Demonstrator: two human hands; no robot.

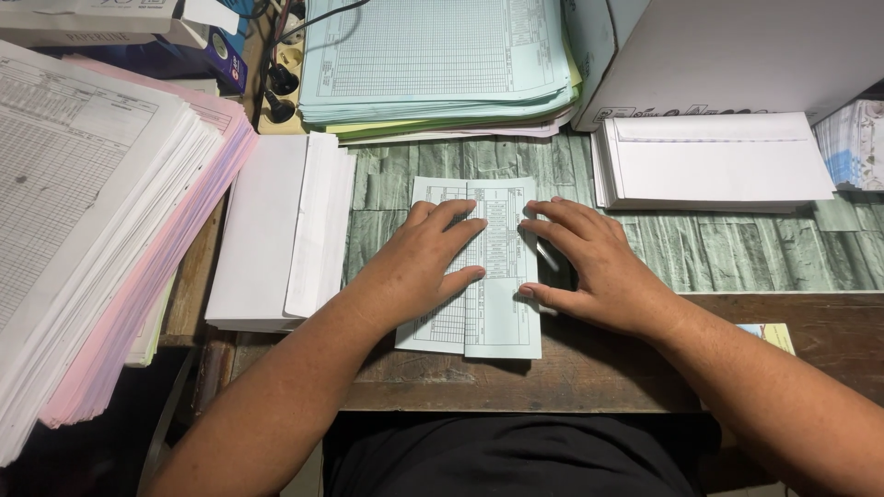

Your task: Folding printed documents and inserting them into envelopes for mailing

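Folded form [497, 304], pale blue and printed with a ruled grid, lies flat in the middle of the table [737, 253], doubled lengthwise into a narrow strip, and both hands are on it. Sweeping across from the far left: a tall stack of white and pink printed sheets [101, 212] leans out over the table edge, and just beside it sits a pile of white envelopes [276, 230], flaps turned up. Next comes the left hand [424, 262], palm down on the left half of the form, fingers [460, 225] stretched out flat and pressing, gripping nothing. The fold line runs between the two hands. On the other side the right hand [589, 267] lies flat too, fingers spread and extended, fingertips resting along the right edge of the strip, thumb against its lower part, nothing clasped. Behind the hands, at the back of the table, a thick stack of pale blue forms [433, 55] rests over green and pink sheets. Further right a white box [737, 46] stands at the back, and in front of it another pile of white envelopes [714, 161], well apart from the hands.
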